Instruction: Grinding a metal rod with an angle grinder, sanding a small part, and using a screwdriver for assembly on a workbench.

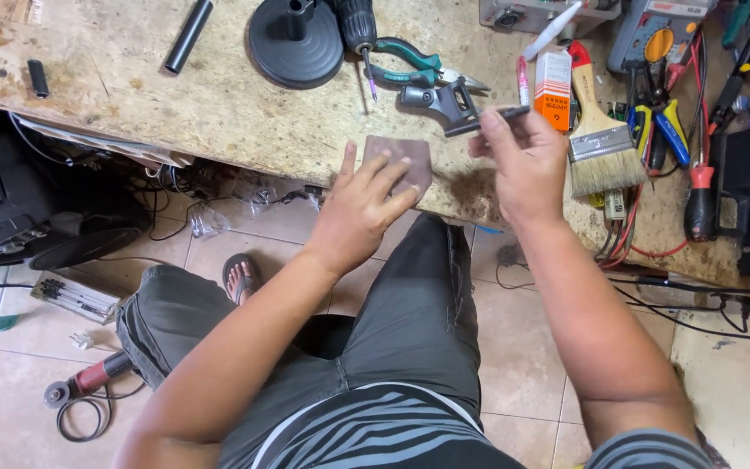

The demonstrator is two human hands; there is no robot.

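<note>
My left hand (pixel 359 207) lies flat with its fingers spread on a brown sheet of sandpaper (pixel 403 161) at the front edge of the worn wooden workbench (pixel 175 104). My right hand (pixel 521 161) is raised just right of it and pinches a small dark metal part (pixel 507 112) between thumb and fingers. Just beyond the sandpaper rests a dark grey bracket-like piece (pixel 443 101).
On the bench lie a round black base (pixel 295 42), a black tube (pixel 188 35), green-handled pliers (pixel 410 65), a paintbrush (pixel 599 139), an orange box (pixel 553 87), screwdrivers and a meter at right. Cables hang under the bench; an angle grinder (pixel 80 386) lies on the tiled floor.
</note>
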